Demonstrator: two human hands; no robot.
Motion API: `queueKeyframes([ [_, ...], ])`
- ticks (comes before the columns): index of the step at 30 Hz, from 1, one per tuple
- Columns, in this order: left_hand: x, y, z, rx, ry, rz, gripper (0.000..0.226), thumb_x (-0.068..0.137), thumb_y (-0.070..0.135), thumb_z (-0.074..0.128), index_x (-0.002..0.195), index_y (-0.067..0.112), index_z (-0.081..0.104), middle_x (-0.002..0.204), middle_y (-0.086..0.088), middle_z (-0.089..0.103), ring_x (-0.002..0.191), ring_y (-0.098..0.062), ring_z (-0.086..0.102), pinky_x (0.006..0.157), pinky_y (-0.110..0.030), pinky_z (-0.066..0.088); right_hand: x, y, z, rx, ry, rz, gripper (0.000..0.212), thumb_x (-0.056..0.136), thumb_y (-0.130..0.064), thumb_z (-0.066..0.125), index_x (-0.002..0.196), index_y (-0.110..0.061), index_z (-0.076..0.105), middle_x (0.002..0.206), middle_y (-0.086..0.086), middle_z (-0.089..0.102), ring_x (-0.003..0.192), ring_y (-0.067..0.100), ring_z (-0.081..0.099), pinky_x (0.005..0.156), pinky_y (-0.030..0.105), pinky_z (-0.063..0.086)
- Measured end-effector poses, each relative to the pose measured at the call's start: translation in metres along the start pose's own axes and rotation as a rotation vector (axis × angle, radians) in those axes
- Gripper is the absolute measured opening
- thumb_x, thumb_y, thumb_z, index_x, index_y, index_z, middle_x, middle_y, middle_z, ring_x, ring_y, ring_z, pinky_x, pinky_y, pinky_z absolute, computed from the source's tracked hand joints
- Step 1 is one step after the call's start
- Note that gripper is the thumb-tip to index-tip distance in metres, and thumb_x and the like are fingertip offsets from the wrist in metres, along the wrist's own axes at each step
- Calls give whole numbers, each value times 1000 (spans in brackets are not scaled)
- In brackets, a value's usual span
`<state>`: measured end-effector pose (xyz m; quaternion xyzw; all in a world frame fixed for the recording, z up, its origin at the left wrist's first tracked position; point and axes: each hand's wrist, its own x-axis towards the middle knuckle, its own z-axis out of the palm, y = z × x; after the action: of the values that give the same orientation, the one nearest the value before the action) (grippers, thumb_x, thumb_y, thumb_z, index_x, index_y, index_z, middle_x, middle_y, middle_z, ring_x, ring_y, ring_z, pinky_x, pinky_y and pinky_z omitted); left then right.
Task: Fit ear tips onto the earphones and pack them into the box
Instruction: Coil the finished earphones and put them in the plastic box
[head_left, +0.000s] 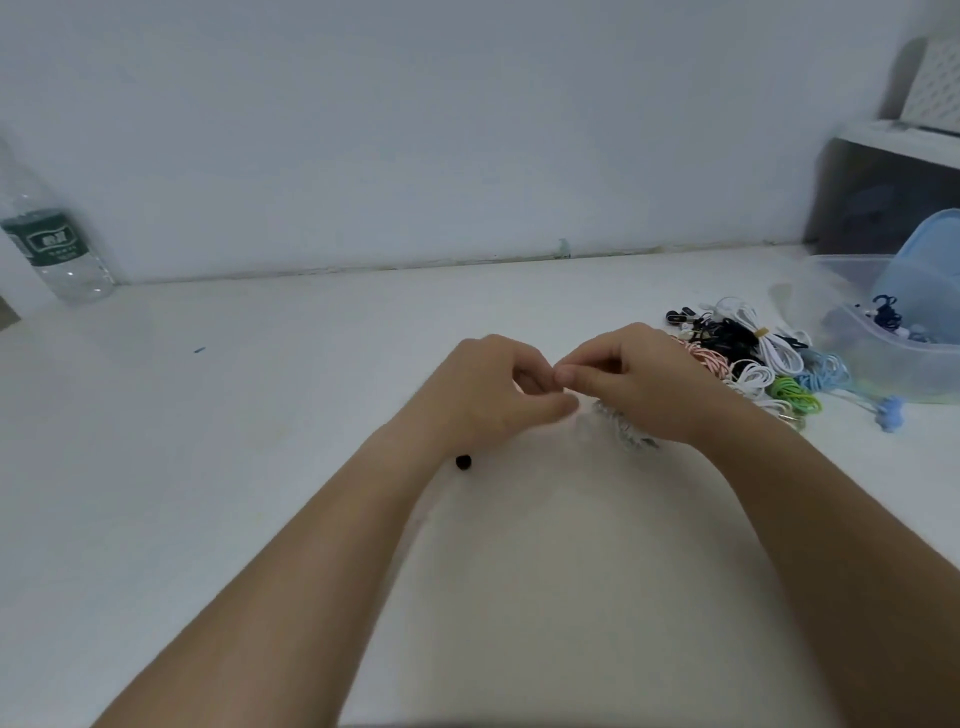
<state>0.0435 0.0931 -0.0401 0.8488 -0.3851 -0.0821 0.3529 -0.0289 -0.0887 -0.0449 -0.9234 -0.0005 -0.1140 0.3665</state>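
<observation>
White desk (208, 467), pale wall behind. Fingers of left hand (488, 389) and right hand (639, 379) curl tip to tip; I cannot tell what they pinch. Small round black ear tip (462, 461) lies on the desk beside the left wrist, nearer that hand. Pile of coloured coiled earphones (753, 358) and clear plastic box (883, 374) sit beyond the right hand.

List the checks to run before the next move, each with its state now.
1. The left hand and right hand meet, fingers touching, over the table: ok.
2. What they pinch: cannot tell, hidden.
3. A spare black ear tip lies by the left wrist: ok.
4. The earphone pile sits beside the right hand: ok.
5. The clear box is open, blue lid propped up: ok.
</observation>
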Motion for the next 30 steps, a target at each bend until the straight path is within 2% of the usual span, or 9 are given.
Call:
queueKeyframes([
  [2,-1,-9,-21,4,108,-36,7,86,33,69,81,33,74,81,17,72,63,4,60,59,-15,44,1,0,8,41,11,-3,18,97,-33,63,95,-27,79,74,15,66,59,9,46,62,30,40],
  [5,-11,-37,-57,73,239,-171,11,88,22,68,82,28,74,80,13,70,69,-2,61,57,-10,43,2,-4,16,153,5,41,24,103,-28,53,109,-26,76,76,0,63,59,3,49,61,21,41],
  [9,-28,-68,-84,116,140,-377,6,86,19,74,82,24,74,85,7,72,83,-11,65,69,-20,47,3,-4,21,268,26,85,29,101,-10,52,112,-24,75,82,-8,63,60,-7,53,60,10,38],
  [11,-30,-70,-87,123,101,-414,6,82,19,78,80,22,74,79,4,73,75,-15,66,68,-26,49,2,-3,23,283,30,90,28,101,-12,53,110,-26,75,84,-3,65,59,2,50,58,12,39],
  [14,-30,-66,-82,124,80,-426,8,79,20,81,74,19,74,63,9,70,65,-11,64,62,-24,45,2,-2,24,292,55,96,23,100,-14,57,111,-26,73,84,-5,67,62,9,50,59,16,42],
  [20,-27,-64,-76,87,73,-437,8,78,15,82,76,18,75,75,2,75,65,-12,66,63,-21,46,1,-5,26,342,54,103,17,99,-13,60,109,-19,72,82,0,68,58,14,47,50,23,41],
  [24,-27,-67,-79,62,73,-444,8,78,12,82,80,16,75,70,1,73,60,-13,62,66,-26,49,2,-3,25,344,65,105,11,95,-13,65,104,-18,68,74,-5,72,67,16,56,59,25,46],
  [27,-29,-65,-83,-104,218,-386,6,83,7,77,86,12,73,67,-1,70,69,-21,70,73,-35,59,2,-1,24,384,56,96,8,93,-12,68,98,-18,68,73,-6,75,70,10,64,68,21,50],
  [30,-27,-45,-77,-504,363,-294,8,86,-1,73,92,3,69,71,-6,70,76,-24,76,72,-27,61,1,-4,23,451,39,70,6,92,-8,69,95,-12,71,73,-3,75,69,3,66,67,12,49],
])
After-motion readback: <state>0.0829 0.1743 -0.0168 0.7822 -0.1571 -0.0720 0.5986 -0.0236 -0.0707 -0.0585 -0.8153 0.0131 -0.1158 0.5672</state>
